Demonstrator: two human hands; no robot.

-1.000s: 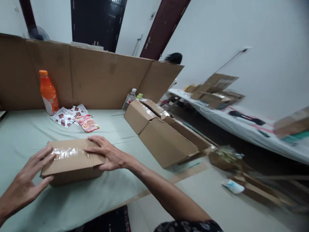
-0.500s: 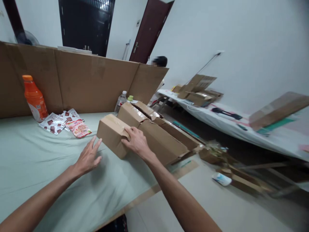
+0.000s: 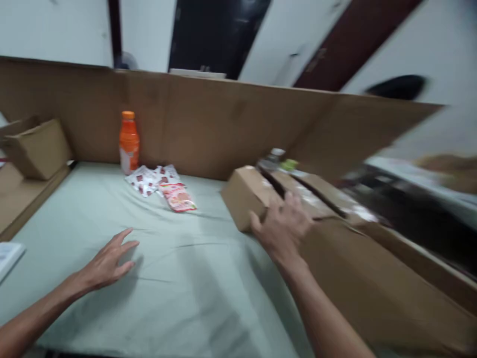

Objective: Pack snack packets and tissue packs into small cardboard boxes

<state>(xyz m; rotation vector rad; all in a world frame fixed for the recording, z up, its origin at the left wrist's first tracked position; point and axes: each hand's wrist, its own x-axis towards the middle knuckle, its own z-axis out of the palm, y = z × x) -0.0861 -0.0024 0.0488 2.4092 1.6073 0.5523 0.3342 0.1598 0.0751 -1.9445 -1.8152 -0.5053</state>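
My right hand [image 3: 283,221] is on a small cardboard box [image 3: 244,199] at the right of the green-covered table [image 3: 160,283]. Its thumb lies against the box's near side and the fingers reach over the top, slightly blurred. That box stands beside larger, taped cardboard boxes [image 3: 335,263]. Over the cloth at the left, my left hand [image 3: 112,261] holds nothing, its fingers apart. Beyond it lie silver-white packets with brown squares [image 3: 143,181] and a red-and-pink packet [image 3: 178,197]. An orange bottle [image 3: 129,144] stands behind them.
A tall cardboard panel [image 3: 208,124] borders the table's back. An open cardboard box [image 3: 44,149] stands at the far left, with a white object [image 3: 9,256] at the left edge. A clear bottle [image 3: 274,158] and a green cap [image 3: 289,164] show behind the boxes. A person's head [image 3: 398,87] appears beyond the panel.
The view has swung left. The small box now sits close against the larger boxes, with my right hand still on it. My left hand has drawn away from the box toward the left.
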